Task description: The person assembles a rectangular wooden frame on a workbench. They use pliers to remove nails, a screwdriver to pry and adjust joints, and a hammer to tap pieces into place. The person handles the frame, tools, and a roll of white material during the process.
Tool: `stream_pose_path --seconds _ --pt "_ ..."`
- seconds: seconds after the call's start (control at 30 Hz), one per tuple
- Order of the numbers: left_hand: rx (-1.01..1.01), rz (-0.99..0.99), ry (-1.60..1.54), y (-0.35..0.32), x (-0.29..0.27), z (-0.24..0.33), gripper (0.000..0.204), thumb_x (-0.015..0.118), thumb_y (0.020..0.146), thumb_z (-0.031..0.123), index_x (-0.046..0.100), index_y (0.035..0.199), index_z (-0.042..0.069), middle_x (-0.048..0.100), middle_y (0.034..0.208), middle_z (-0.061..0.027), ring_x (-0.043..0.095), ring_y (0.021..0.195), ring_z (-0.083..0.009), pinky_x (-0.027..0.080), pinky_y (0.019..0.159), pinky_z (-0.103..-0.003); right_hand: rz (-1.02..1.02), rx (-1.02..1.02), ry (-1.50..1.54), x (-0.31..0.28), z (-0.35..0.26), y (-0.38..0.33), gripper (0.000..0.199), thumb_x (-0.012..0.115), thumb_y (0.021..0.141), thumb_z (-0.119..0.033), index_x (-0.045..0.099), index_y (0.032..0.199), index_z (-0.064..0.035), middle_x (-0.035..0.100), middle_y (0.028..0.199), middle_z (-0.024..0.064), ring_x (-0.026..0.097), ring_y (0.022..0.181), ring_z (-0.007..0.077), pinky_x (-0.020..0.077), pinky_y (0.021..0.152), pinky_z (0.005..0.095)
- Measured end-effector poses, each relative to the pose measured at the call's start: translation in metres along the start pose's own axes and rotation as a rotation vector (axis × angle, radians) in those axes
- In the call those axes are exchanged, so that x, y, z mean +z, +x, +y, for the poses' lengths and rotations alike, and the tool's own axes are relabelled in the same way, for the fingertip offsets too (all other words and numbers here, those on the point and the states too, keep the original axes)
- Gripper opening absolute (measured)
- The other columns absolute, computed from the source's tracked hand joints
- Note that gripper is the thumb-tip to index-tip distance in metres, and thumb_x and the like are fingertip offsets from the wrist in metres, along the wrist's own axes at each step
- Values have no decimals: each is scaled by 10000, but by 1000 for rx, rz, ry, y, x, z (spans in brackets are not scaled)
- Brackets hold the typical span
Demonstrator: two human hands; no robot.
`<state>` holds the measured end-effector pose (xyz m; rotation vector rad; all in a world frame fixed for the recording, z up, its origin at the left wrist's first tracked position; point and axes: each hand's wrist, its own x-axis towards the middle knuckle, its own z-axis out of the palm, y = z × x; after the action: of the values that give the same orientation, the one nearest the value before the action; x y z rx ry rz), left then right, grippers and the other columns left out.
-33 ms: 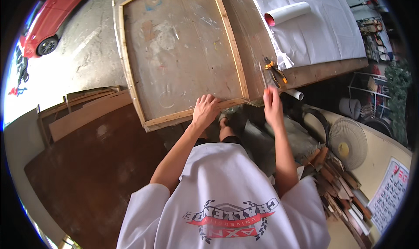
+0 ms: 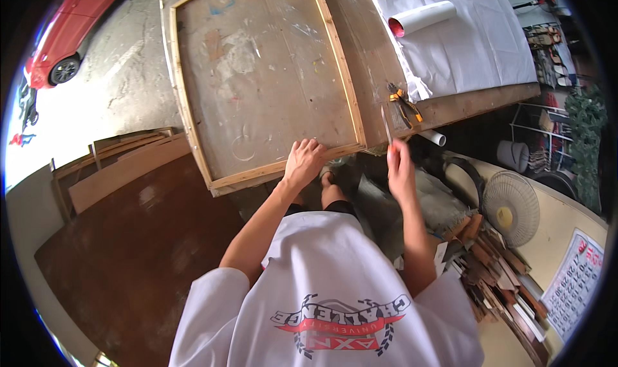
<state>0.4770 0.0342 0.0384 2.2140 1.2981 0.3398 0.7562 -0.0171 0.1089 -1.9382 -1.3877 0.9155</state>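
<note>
A large wooden frame [image 2: 339, 57] of thin pale strips lies on a worn, stained wooden tabletop [image 2: 270, 97]. My left hand [image 2: 305, 163] is curled over its near rail, close to the right corner. Off that corner, my right hand [image 2: 402, 174] is closed round the handle of a thin pointed tool [image 2: 387, 124]. Its slender pale blade points away from me, and a bit of orange-red shows at the grip; its exact kind is unclear. Beyond the blade, orange-and-black pliers [image 2: 404, 103] rest near the table's edge.
White cloth [image 2: 479, 52] covers the table's right part, with a white roll [image 2: 421, 18] on it. A brown board [image 2: 135, 238] leans at lower left. To the right are a fan [image 2: 512, 209] and scrap wood [image 2: 502, 270]. A red car [image 2: 71, 29] stands at far left.
My right hand has drawn slightly back toward me with the thin pointed tool. My left hand stays on the frame's near rail. The whole view has shifted a little.
</note>
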Motion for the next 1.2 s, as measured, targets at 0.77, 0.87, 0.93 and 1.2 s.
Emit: stream_pose_path --seconds 0.77,0.87,0.93,1.2 --pt "-50 232 38 51 56 18 359 825 797 425 669 975 155 578 930 -44 588 922 -259 470 799 -391 -68 -56 -528 -2 -4 -24 400 623 1012 -156 633 1410 -183 600 726 107 619 619 293 522 583 431" --pt "-35 259 46 52 57 17 364 831 798 436 669 965 155 574 907 -38 589 894 -257 472 774 -388 -98 -48 -541 -4 -7 -20 411 631 1007 -129 633 1414 -186 601 728 132 615 612 296 499 592 431" --pt "-34 263 42 51 58 17 363 836 793 431 668 960 156 573 906 -36 589 888 -255 470 772 -386 -113 -42 -551 -6 -9 -18 410 631 1007 -133 633 1414 -188 595 721 133 613 611 303 497 591 435" --pt "-19 329 98 49 64 15 381 864 743 445 697 936 162 581 859 -15 599 837 -234 461 741 -369 -161 -82 -628 -11 -9 -11 433 638 988 -146 616 1420 -171 605 741 108 639 634 301 550 563 434"
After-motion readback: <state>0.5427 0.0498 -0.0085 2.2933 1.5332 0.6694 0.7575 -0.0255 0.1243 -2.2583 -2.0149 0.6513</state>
